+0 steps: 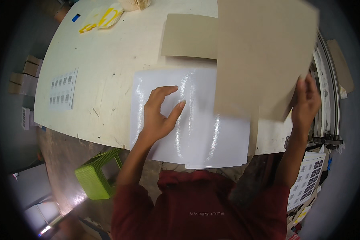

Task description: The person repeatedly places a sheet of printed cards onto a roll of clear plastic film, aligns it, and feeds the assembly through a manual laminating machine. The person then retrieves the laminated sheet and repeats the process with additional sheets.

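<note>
My right hand (307, 100) grips the right edge of a large tan cardboard sheet (264, 56), which is raised above the right part of the table and slightly blurred. Below and left of it lie glossy white sheets (160, 144), overhanging the table's near edge. Over these sheets hovers my left hand (161, 114), its thumb and fingers apart with nothing between them. Another tan cardboard piece (190, 37) rests beyond the white sheets, its right side hidden by the raised sheet.
The pale table (104, 80) carries a printed label sheet (63, 90) at left and a yellow-and-white bag (108, 18) at the far left. A green stool (94, 176) stands below the near edge. A metal rail (330, 88) runs along the right side.
</note>
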Demonstrator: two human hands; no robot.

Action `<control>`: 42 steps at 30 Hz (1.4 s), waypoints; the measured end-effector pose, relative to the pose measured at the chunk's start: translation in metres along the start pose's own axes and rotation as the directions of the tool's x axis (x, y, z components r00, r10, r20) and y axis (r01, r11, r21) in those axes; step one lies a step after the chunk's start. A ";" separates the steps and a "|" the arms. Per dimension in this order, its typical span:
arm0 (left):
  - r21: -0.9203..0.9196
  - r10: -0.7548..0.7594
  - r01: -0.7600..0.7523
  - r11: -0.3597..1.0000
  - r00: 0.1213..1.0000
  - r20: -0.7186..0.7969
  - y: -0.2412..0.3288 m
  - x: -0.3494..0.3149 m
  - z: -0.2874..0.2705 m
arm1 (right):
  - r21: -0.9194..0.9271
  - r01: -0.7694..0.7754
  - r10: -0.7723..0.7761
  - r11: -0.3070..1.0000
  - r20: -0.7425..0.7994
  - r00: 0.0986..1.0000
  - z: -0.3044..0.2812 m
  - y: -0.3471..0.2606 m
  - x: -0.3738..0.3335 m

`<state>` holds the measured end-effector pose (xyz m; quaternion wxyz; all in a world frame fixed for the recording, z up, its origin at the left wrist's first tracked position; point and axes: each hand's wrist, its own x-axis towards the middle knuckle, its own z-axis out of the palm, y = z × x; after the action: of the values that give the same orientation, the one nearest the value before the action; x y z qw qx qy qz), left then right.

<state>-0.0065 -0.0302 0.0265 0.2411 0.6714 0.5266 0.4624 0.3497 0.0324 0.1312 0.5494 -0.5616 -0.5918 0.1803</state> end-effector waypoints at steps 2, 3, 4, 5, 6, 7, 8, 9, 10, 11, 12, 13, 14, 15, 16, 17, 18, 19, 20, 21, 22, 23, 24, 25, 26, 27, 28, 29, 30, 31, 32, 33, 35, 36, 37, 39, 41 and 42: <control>-0.010 -0.014 0.014 1.000 1.000 0.008 -0.002 0.007 0.009 | 0.073 -0.239 0.227 0.968 0.148 0.963 -0.013 0.025 -0.036; -0.017 -0.023 0.023 1.000 1.000 0.017 -0.004 0.008 0.013 | 0.066 -0.330 0.309 0.942 0.220 0.925 -0.015 0.046 -0.056; -0.028 -0.030 0.031 0.999 0.999 0.033 -0.007 0.011 0.018 | 0.050 -0.421 0.391 0.906 0.283 0.876 -0.018 0.063 -0.074; 0.028 -0.021 0.019 0.999 0.997 0.069 -0.009 0.013 0.020 | 0.130 -0.508 0.458 0.851 0.288 0.841 -0.008 0.060 -0.091; 0.081 -0.011 0.002 0.997 0.994 0.111 -0.011 0.015 0.022 | 0.208 -0.588 0.524 0.781 0.293 0.800 0.004 0.054 -0.107; 0.134 -0.005 -0.016 0.991 0.988 0.152 -0.013 0.016 0.023 | 0.213 -0.618 0.557 0.757 0.285 0.780 0.009 0.055 -0.119; 0.193 0.007 -0.046 0.980 0.980 0.197 -0.017 0.016 0.025 | 0.216 -0.646 0.588 0.732 0.278 0.760 0.011 0.059 -0.128; 0.250 0.016 -0.079 0.965 0.970 0.242 -0.021 0.015 0.028 | 0.166 -0.647 0.579 0.744 0.323 0.748 0.007 0.067 -0.135; 0.305 0.022 -0.113 0.946 0.958 0.287 -0.024 0.013 0.029 | 0.162 -0.645 0.576 0.747 0.328 0.749 0.008 0.071 -0.140; 0.339 0.021 -0.129 0.932 0.953 0.303 -0.025 0.012 0.031 | 0.158 -0.642 0.572 0.751 0.330 0.751 0.008 0.074 -0.144; 0.372 0.020 -0.145 0.917 0.948 0.319 -0.026 0.011 0.033 | 0.153 -0.638 0.569 0.754 0.332 0.752 0.008 0.076 -0.146; 0.405 0.018 -0.161 0.900 0.942 0.335 -0.027 0.011 0.034 | 0.141 -0.635 0.568 0.759 0.334 0.753 0.009 0.076 -0.147; 0.418 0.021 -0.167 0.893 0.943 0.331 -0.028 0.010 0.035 | 0.127 -0.631 0.566 0.765 0.336 0.753 0.010 0.075 -0.148; 0.431 0.025 -0.172 0.886 0.945 0.327 -0.029 0.010 0.036 | 0.113 -0.627 0.564 0.770 0.339 0.753 0.011 0.074 -0.148; 0.444 0.028 -0.178 0.878 0.946 0.323 -0.029 0.010 0.037 | 0.113 -0.633 0.571 0.766 0.332 0.751 0.014 0.072 -0.148; 0.445 0.031 -0.178 0.878 0.948 0.318 -0.030 0.010 0.037 | 0.110 -0.638 0.579 0.762 0.327 0.747 0.017 0.070 -0.148; 0.445 0.034 -0.178 0.878 0.949 0.313 -0.031 0.009 0.038 | 0.108 -0.644 0.586 0.757 0.322 0.743 0.018 0.068 -0.148; 0.446 0.036 -0.178 0.877 0.951 0.307 -0.031 0.009 0.038 | 0.118 -0.645 0.585 0.755 0.324 0.744 0.018 0.070 -0.149; 0.447 0.038 -0.180 0.876 0.951 0.308 -0.031 0.009 0.038 | 0.127 -0.645 0.582 0.753 0.327 0.744 0.018 0.071 -0.150; 0.449 0.039 -0.182 0.875 0.951 0.308 -0.032 0.008 0.038 | 0.137 -0.645 0.580 0.751 0.330 0.745 0.018 0.072 -0.150; 0.450 0.041 -0.184 0.874 0.950 0.309 -0.032 0.008 0.038 | 0.130 -0.645 0.582 0.753 0.325 0.745 0.019 0.071 -0.150; 0.454 0.043 -0.185 0.872 0.951 0.305 -0.032 0.008 0.038 | 0.123 -0.645 0.585 0.755 0.319 0.746 0.019 0.069 -0.149; 0.458 0.046 -0.186 0.869 0.953 0.301 -0.033 0.007 0.039 | 0.115 -0.644 0.588 0.756 0.313 0.746 0.020 0.067 -0.149; 0.462 0.048 -0.188 0.867 0.954 0.297 -0.033 0.007 0.039 | 0.113 -0.645 0.590 0.756 0.310 0.746 0.021 0.067 -0.149; 0.466 0.053 -0.194 0.864 0.953 0.299 -0.034 0.007 0.040 | 0.111 -0.645 0.592 0.756 0.304 0.746 0.022 0.067 -0.148; 0.469 0.058 -0.200 0.860 0.952 0.300 -0.036 0.007 0.040 | 0.108 -0.645 0.594 0.756 0.298 0.747 0.022 0.067 -0.149; 0.473 0.062 -0.206 0.857 0.951 0.301 -0.037 0.007 0.040 | 0.109 -0.642 0.590 0.759 0.303 0.748 0.021 0.070 -0.151; 0.467 0.058 -0.201 0.861 0.952 0.302 -0.037 0.007 0.040 | 0.111 -0.640 0.585 0.760 0.311 0.749 0.019 0.074 -0.152; 0.462 0.054 -0.196 0.865 0.952 0.302 -0.036 0.007 0.040 | 0.112 -0.638 0.580 0.762 0.320 0.749 0.019 0.076 -0.154; 0.456 0.050 -0.191 0.869 0.952 0.303 -0.036 0.007 0.040 | 0.103 -0.635 0.579 0.766 0.318 0.750 0.019 0.076 -0.154; 0.463 0.053 -0.195 0.864 0.952 0.301 -0.035 0.007 0.041 | 0.094 -0.633 0.579 0.769 0.317 0.751 0.018 0.075 -0.154; 0.470 0.056 -0.199 0.860 0.952 0.300 -0.036 0.006 0.041 | 0.086 -0.630 0.579 0.772 0.315 0.752 0.019 0.073 -0.153; 0.479 0.085 -0.222 0.849 0.953 0.291 -0.037 0.007 0.041 | 0.096 -0.619 0.569 0.779 0.305 0.764 0.023 0.069 -0.153; 0.481 0.111 -0.241 0.843 0.953 0.283 -0.038 0.008 0.041 | 0.099 -0.615 0.566 0.782 0.301 0.768 0.024 0.067 -0.153; 0.484 0.136 -0.259 0.836 0.952 0.275 -0.040 0.009 0.041 | 0.073 -0.618 0.574 0.783 0.300 0.762 0.024 0.066 -0.152; 0.481 0.153 -0.286 0.829 0.942 0.297 -0.039 0.012 0.038 | 0.023 -0.621 0.588 0.784 0.296 0.753 0.023 0.062 -0.149; 0.471 0.159 -0.304 0.828 0.933 0.323 -0.039 0.014 0.034 | 0.038 -0.629 0.593 0.776 0.295 0.749 0.024 0.063 -0.150; 0.462 0.157 -0.308 0.832 0.929 0.336 -0.038 0.014 0.033 | 0.046 -0.633 0.595 0.773 0.294 0.748 0.024 0.063 -0.150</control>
<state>0.0040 0.0006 -0.0144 0.0707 0.8297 0.5026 0.2323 0.3235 -0.0682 0.0039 0.4145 -0.6553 -0.4267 0.4656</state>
